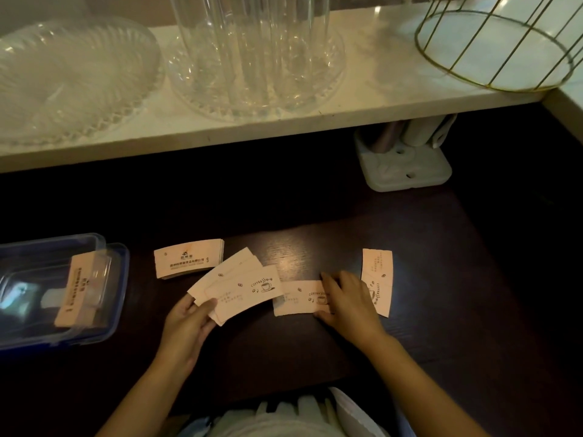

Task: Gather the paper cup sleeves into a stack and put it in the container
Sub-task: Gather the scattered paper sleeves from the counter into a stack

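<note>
Left hand (186, 323) held a fanned bunch of sleeves (239, 288), fingers (206, 305) and thumb pinching its lower left corner; the rest of the fan stuck out up and to the right, lifted off the dark tabletop (315, 357). Right hand (345, 302) sat palm down on the right end of a single flat sleeve (298, 298), fingers curled over its far edge and thumb at its near edge, so closing on it; I couldn't tell if it was already off the surface. One more loose sleeve (377, 280) lay upright just right of that hand, partly under the wrist side. A squared-up stack of sleeves (188, 258) rested on the tabletop just behind the fan, apart from both hands. The clear container (116, 298) with blue rim sat at far left, already carrying a bundle of sleeves (82, 288) inside. On the white shelf (362, 102) behind: glass platter (72, 77), glass dome stand (255, 55), gold wire basket (495, 48). A grey holder (407, 165) stood under the shelf edge.
</note>
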`<state>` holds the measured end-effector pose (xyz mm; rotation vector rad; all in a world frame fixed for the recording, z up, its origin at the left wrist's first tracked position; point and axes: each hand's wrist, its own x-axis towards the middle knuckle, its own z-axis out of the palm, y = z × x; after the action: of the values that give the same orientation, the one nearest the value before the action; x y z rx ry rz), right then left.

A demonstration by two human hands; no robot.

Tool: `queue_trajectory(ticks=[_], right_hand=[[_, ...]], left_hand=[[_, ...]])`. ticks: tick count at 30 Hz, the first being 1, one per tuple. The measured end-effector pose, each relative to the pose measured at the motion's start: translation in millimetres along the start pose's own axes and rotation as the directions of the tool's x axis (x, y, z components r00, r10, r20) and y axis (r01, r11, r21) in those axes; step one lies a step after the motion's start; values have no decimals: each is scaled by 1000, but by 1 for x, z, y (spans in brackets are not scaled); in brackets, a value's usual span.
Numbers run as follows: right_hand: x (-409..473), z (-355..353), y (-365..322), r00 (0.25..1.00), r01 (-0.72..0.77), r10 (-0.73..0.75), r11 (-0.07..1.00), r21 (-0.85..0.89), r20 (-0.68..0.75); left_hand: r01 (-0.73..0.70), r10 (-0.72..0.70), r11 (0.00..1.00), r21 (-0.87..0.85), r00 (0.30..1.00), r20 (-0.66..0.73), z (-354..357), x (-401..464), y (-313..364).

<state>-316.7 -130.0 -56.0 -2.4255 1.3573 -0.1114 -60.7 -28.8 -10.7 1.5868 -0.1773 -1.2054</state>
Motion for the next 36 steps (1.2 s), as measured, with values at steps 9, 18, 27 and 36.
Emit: queue_trajectory(ticks=[9,18,27,36], right_hand=[[-14,-24,14,986,-138,164,889,436,-22],[-19,-45,14,909,-107,315,810,576,-274],[-8,-33,-34,988,83,-18,902,423,-156],[-12,-28,-25,989,85,-15,871,483,-147]], left_hand=[[8,-9,995,-98,1000,-15,2,1,-1],[21,-15,993,-117,998,56,23,-5,4],[64,-34,992,-108,967,254,52,-17,3],[-14,14,1000,-3,973,232,56,-13,1]])
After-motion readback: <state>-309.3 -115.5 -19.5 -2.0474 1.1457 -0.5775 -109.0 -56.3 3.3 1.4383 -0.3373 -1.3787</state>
